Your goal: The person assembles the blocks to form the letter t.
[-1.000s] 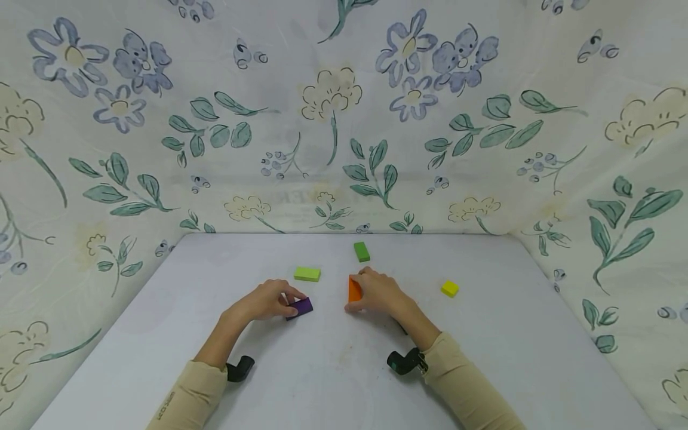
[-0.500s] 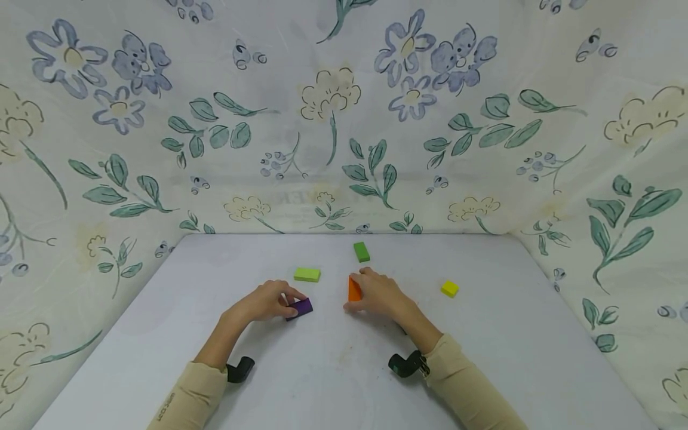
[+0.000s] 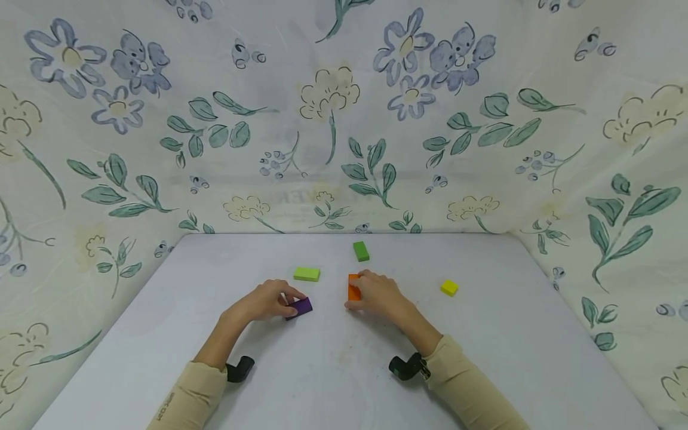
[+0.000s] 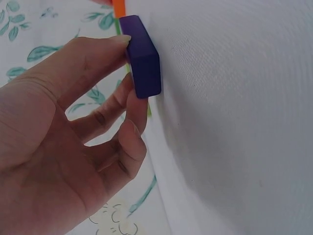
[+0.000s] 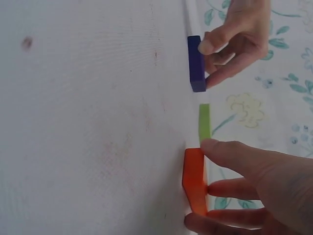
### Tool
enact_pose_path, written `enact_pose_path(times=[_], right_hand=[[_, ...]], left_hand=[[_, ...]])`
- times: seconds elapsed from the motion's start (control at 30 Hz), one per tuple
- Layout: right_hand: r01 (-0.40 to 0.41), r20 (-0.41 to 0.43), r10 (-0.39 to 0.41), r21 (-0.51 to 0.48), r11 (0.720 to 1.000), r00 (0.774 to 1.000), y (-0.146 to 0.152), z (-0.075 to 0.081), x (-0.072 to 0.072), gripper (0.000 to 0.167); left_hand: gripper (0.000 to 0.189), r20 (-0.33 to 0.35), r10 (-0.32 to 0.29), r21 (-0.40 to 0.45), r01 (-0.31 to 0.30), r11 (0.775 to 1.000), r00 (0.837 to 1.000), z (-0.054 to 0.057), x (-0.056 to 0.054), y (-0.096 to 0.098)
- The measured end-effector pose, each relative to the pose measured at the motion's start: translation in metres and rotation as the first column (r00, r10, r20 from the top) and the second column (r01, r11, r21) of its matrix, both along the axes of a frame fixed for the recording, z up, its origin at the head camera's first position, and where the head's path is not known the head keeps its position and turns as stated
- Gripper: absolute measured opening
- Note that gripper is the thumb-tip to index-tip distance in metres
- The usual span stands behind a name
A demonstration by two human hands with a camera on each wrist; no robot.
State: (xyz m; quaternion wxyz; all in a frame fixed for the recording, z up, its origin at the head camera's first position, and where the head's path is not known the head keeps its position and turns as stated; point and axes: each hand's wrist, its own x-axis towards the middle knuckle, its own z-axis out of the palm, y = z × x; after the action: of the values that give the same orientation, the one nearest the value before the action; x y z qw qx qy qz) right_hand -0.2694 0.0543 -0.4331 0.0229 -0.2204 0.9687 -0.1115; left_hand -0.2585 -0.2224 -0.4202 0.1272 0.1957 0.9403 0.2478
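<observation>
My left hand (image 3: 267,300) pinches a purple block (image 3: 301,307) between thumb and fingertips, left of the table's middle. In the left wrist view the thumb lies along one side of the purple block (image 4: 143,58), with fingertips at its lower end. To the right, my right hand (image 3: 380,293) grips an orange block (image 3: 353,288). The right wrist view shows my thumb at one end of the orange block (image 5: 194,176) and fingers at the other end and along the side. A gap separates the two held blocks.
A lime-green block (image 3: 307,274) lies behind and between my hands. Farther back is a darker green block (image 3: 361,251); a yellow block (image 3: 449,288) sits right of my right hand. The white table (image 3: 344,382) meets a flower-printed cloth (image 3: 333,179) at its back edge.
My right hand has turned the orange block slightly, so its face shows differently. A small dark shape seen earlier under the right forearm no longer shows. The left hand and purple block stay put.
</observation>
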Motion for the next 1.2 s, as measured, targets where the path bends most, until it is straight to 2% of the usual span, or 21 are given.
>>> enact_pose_path(times=[0.43,0.77,1.2], right_hand=[[-0.019,0.006,0.018,0.062,0.998,1.000,-0.0019,0.0052,0.0006,0.051],[-0.017,0.028,0.015,0.069,0.998,0.999,-0.0029,0.0009,-0.0035,0.054],[0.002,0.035,-0.004,0.052,0.999,0.999,-0.0027,0.0016,-0.0002,0.055]], left_hand=[[0.033,0.010,0.015,-0.008,-0.015,1.000,1.000,0.0031,0.0005,0.0029],[0.033,-0.010,-0.036,-0.006,0.036,0.999,0.999,0.0008,0.0005,-0.0001],[0.038,-0.019,-0.053,-0.060,0.052,0.997,0.998,0.0043,0.0048,0.0022]])
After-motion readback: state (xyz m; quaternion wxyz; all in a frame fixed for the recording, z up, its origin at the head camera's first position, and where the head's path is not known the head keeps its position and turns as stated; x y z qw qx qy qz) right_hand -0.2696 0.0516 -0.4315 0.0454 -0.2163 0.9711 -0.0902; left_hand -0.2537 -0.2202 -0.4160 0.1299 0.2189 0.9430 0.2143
